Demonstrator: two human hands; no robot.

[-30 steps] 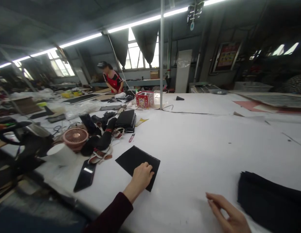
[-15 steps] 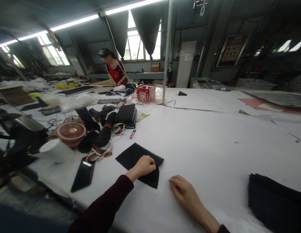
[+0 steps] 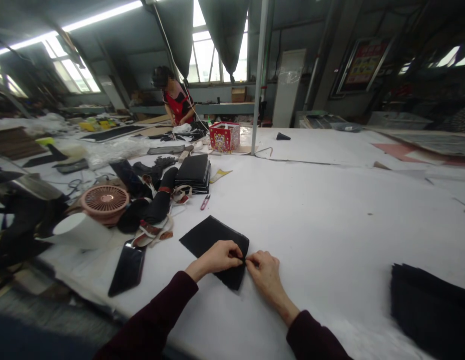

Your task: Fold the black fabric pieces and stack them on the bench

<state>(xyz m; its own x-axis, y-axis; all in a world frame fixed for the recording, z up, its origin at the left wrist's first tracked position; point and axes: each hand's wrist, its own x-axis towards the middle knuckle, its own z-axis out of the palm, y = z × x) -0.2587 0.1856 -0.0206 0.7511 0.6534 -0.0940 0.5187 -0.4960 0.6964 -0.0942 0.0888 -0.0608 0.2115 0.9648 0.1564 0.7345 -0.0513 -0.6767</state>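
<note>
A piece of black fabric (image 3: 213, 235) lies on the white tabletop in front of me. My left hand (image 3: 223, 255) rests over it, thumb and fingers pinched on the cloth near its right edge. From the right, my right hand (image 3: 263, 267) meets that same edge, its fingertips closed on the fabric beside the left fingertips. The part of the cloth under my left hand is hidden. At the far right sits a stack of black fabric pieces (image 3: 431, 310), apart from both hands.
Left of the cloth lie a dark phone (image 3: 127, 267), pink thread snips (image 3: 205, 202), a pink fan (image 3: 105, 199) and a black stack (image 3: 192, 172). A red box (image 3: 223, 137) stands by a metal pole (image 3: 258, 90). Behind, another person (image 3: 177, 102) works at the table.
My right hand has moved left and forward to the fabric's right edge and pinched it. My left hand keeps its pinch there. The view has shifted slightly.
</note>
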